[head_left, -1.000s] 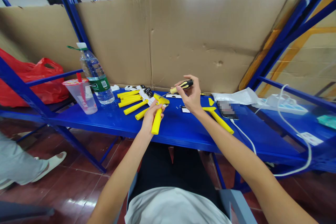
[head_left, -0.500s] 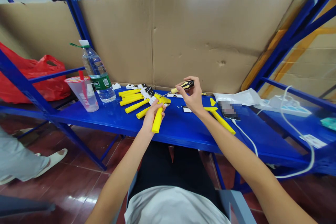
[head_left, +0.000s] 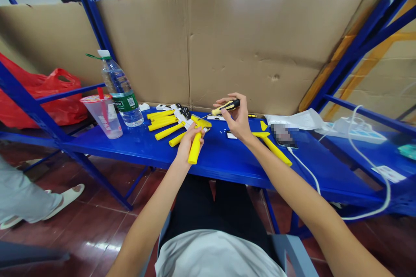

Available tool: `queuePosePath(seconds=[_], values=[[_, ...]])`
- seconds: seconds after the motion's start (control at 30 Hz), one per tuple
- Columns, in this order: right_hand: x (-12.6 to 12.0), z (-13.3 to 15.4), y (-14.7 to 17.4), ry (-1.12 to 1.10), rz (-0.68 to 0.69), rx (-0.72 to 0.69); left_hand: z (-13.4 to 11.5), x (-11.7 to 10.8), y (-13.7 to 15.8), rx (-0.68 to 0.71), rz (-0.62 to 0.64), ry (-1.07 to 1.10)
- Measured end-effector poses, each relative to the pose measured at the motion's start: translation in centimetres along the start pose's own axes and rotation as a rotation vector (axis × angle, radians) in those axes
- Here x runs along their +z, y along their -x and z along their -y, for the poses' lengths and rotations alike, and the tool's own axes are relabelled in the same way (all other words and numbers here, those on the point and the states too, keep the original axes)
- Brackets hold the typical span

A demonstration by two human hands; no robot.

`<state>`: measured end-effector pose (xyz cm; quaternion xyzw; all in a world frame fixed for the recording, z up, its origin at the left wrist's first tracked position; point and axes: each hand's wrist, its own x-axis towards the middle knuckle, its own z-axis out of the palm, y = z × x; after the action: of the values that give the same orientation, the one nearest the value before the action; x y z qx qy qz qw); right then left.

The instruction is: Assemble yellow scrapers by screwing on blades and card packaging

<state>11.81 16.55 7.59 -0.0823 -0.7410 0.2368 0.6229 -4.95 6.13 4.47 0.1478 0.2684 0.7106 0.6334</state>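
My left hand (head_left: 190,142) is closed around a yellow scraper (head_left: 194,149), a T-shaped tool whose handle points down toward me. In my right hand (head_left: 238,120) is a screwdriver (head_left: 229,107) with a black and cream handle. It lies between the thumb and palm, with the fingers partly stretched out along its far side. Its thin shaft points left, the tip at the scraper's head; whether it sits in a screw is too small to tell. Left of my hands, several more yellow scrapers (head_left: 166,125) lie fanned out, their heads among black and white pieces.
On the blue table (head_left: 146,149) stand a water bottle (head_left: 125,95) and a plastic cup (head_left: 105,117). Rightward lie another yellow scraper (head_left: 276,151), a phone (head_left: 285,137) with a white cable (head_left: 305,166) and a power strip (head_left: 360,134). Cardboard (head_left: 243,43) walls the back.
The fingers of my right hand have loosened and stretched out a little around the screwdriver handle. My left hand and the scraper stay in place.
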Motion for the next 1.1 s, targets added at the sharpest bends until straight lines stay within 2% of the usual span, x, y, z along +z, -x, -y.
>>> queuePosePath(seconds=[0.07, 0.23, 0.43, 0.63, 0.87, 1.03, 1.1], values=[[0.02, -0.16, 0.06, 0.006, 0.011, 0.005, -0.03, 0.04, -0.02, -0.013, -0.01, 0.02], [-0.07, -0.42, 0.14, 0.089, -0.073, 0.047, -0.02, -0.02, -0.03, 0.005, 0.007, 0.032], [0.17, 0.02, 0.11, -0.036, 0.01, 0.034, -0.08, 0.14, 0.04, 0.001, -0.017, 0.022], [-0.04, -0.61, 0.24, 0.064, -0.068, 0.036, 0.13, 0.05, 0.07, 0.032, -0.015, -0.033], [0.2, 0.17, 0.29, -0.05, 0.003, 0.044, 0.16, -0.05, 0.13, 0.044, 0.003, -0.032], [0.0, -0.53, 0.23, 0.038, -0.099, 0.06, 0.23, -0.07, 0.19, 0.057, -0.001, -0.058], [-0.03, -0.46, 0.23, 0.042, -0.084, 0.039, 0.28, -0.11, 0.12, 0.057, 0.007, -0.074]])
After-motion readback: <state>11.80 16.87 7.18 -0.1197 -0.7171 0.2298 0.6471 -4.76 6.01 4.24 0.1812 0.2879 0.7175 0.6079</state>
